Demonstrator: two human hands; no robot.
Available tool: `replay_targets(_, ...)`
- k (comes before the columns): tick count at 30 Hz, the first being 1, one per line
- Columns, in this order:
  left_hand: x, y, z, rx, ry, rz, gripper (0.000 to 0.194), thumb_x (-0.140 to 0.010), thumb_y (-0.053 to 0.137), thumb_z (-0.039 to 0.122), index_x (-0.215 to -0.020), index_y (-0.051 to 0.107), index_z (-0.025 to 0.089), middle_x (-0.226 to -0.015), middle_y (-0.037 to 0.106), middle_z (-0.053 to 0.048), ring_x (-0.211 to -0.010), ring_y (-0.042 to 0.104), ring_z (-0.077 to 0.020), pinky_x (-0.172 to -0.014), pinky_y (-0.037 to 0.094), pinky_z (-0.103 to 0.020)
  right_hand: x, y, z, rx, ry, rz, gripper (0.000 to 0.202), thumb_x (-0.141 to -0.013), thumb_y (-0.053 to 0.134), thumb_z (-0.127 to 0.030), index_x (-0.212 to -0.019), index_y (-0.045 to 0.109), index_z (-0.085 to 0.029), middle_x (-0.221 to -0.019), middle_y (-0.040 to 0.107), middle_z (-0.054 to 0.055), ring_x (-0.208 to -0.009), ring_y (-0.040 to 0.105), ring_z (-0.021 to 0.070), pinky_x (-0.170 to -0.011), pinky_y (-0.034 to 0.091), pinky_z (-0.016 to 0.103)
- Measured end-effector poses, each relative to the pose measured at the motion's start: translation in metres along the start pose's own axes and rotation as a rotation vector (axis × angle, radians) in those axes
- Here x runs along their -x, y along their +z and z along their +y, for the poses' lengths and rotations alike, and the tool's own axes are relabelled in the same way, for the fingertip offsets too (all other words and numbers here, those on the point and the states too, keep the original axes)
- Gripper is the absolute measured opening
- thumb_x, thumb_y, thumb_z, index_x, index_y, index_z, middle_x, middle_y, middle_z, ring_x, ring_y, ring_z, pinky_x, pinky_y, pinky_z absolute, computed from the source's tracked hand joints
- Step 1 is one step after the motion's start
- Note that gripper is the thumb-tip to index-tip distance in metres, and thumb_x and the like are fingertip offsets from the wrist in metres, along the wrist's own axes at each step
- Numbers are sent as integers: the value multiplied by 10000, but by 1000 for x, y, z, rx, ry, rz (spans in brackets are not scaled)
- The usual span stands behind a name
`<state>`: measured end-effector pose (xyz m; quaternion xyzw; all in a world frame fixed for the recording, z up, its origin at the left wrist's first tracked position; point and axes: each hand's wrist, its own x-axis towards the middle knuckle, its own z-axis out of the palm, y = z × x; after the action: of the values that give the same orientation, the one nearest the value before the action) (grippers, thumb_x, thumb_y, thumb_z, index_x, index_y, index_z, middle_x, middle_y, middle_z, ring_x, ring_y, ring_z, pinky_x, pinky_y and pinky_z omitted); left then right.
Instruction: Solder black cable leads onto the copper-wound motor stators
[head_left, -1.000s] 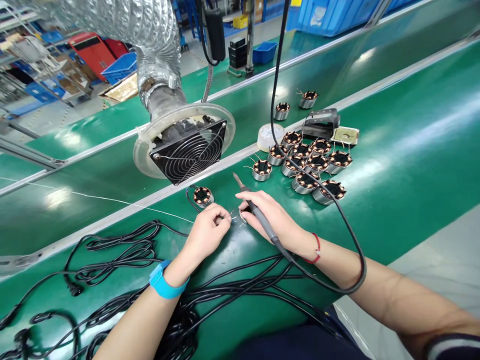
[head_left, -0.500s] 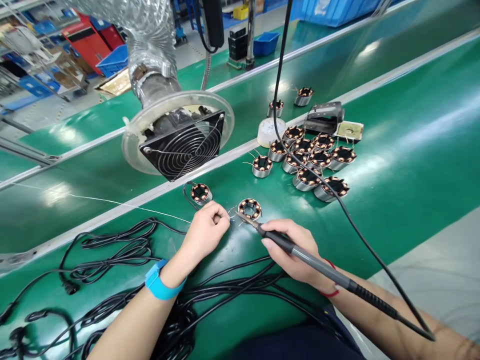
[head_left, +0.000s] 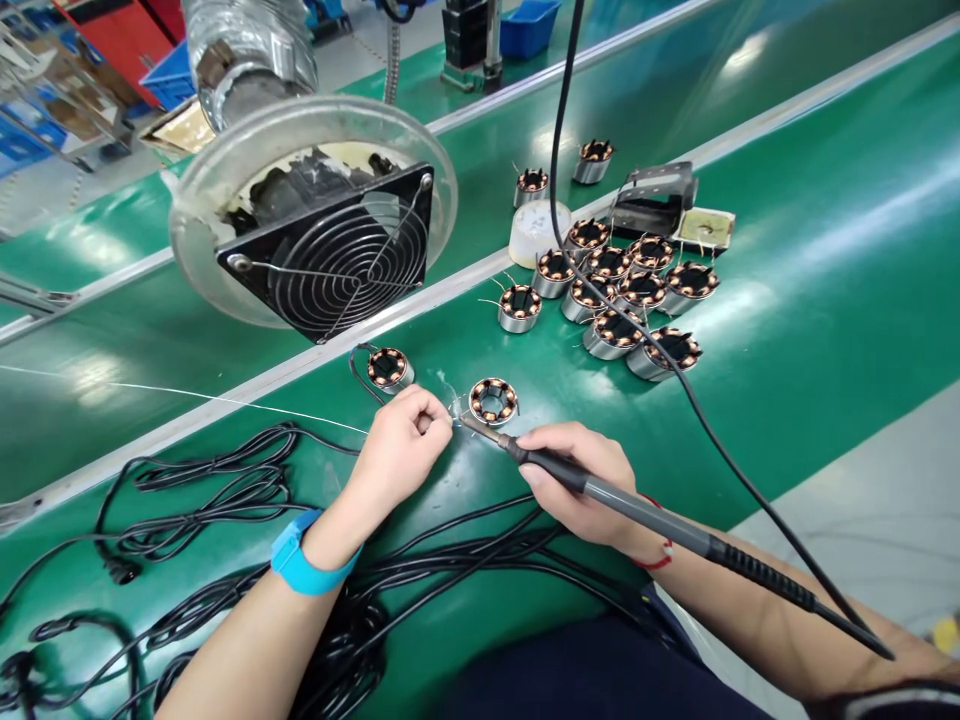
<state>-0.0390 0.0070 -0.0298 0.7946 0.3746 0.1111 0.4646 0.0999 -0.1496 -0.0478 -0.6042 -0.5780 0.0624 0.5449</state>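
My right hand [head_left: 581,475] is closed round a soldering iron [head_left: 637,510], held like a pen. The iron's tip meets thin wire ends beside a copper-wound motor stator [head_left: 493,402], and a wisp of smoke rises there. My left hand [head_left: 409,440] pinches close to the tip. A thin silvery solder wire [head_left: 247,402] runs from the left edge into this hand; its fingers partly hide what else they hold. Just behind the left hand stands another stator [head_left: 390,370] with a black cable attached.
Several stators [head_left: 615,330] stand grouped at the right, near a white round tub [head_left: 538,232] and a soldering iron stand [head_left: 652,200]. A fume extractor [head_left: 330,250] hangs at upper left. Black cables [head_left: 217,480] lie coiled in front, and the iron's cord [head_left: 720,490] crosses the right side.
The view has shifted slightly. The iron's tip has moved left, away from the stator's ring and closer to my left fingers. Smoke now shows at the tip.
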Motion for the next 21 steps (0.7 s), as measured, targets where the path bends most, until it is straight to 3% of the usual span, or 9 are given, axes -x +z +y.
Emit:
replay_targets(14, 1, 1, 1, -13, -21, 12, 82, -687, 495, 220, -632, 539, 178, -675, 506, 24, -618, 459, -102, -609, 362, -252, 0, 1, -1, -4, -11, 19, 154, -870, 566, -173, -1015, 559, -223, -788, 681, -13, -584, 618, 95, -562, 512, 200)
replay_targets(21, 1, 2, 2, -26, 5, 19, 72, -679, 495, 191, -624, 537, 176, -685, 523, 18, -642, 482, -107, -632, 372, -249, -2, 3, 5, 12, -30, 4, 194, -889, 580, -190, -1081, 570, -216, -961, 704, 29, -812, 683, 135, -748, 567, 235)
